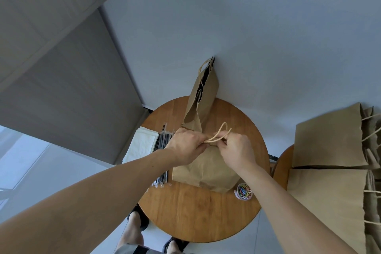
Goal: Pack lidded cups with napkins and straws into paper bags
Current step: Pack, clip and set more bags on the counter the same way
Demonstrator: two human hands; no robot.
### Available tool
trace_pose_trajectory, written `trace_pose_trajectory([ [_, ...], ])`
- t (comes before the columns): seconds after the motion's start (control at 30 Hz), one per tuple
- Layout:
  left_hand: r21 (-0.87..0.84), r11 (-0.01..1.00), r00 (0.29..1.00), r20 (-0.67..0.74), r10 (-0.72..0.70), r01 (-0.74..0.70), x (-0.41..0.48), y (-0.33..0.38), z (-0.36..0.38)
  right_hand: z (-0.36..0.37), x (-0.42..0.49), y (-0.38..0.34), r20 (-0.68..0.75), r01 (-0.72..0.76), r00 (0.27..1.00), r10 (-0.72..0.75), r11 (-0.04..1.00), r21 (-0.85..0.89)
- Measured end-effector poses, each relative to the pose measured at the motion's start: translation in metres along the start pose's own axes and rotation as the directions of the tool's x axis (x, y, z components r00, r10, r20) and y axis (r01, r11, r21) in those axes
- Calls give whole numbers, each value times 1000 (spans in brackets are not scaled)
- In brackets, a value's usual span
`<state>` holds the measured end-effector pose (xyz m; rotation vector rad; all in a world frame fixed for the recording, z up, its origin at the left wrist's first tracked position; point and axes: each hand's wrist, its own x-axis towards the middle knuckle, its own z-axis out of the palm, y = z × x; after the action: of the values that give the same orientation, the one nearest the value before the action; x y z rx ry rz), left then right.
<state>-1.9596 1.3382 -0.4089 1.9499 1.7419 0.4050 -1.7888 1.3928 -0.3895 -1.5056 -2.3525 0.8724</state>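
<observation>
A brown paper bag (203,169) stands on the round wooden table (195,212) right in front of me. My left hand (185,144) and my right hand (235,148) pinch its top edge together, with the twisted paper handles (219,134) looping up between them. A second paper bag (203,97) stands behind it against the wall, its top open. White napkins (142,144) and wrapped black straws (162,142) lie on the table's left side. No cup is visible.
A small clear tub of coloured paper clips (243,191) sits at the table's right edge. Stacks of flat paper bags (329,171) lie on a second surface to the right. My sandalled feet (136,222) show below the table.
</observation>
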Motion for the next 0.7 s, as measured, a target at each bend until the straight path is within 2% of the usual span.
trace_pose_trajectory([
  [0.1,-3,1000,1000,-3,-3,3,0,-1,0,-1,2,1,-25,-9,1000,10,999,39],
  [0.2,-10,1000,1000,7,-12,12,0,0,0,0,0,0,39,35,999,-34,999,-23],
  [0.47,-22,1000,1000,-18,0,0,0,-2,4,9,-2,8,24,154,988,-153,967,-205],
  [0.7,-26,1000,999,-29,-16,15,1,1,8,10,0,8,126,116,989,-82,951,-287],
])
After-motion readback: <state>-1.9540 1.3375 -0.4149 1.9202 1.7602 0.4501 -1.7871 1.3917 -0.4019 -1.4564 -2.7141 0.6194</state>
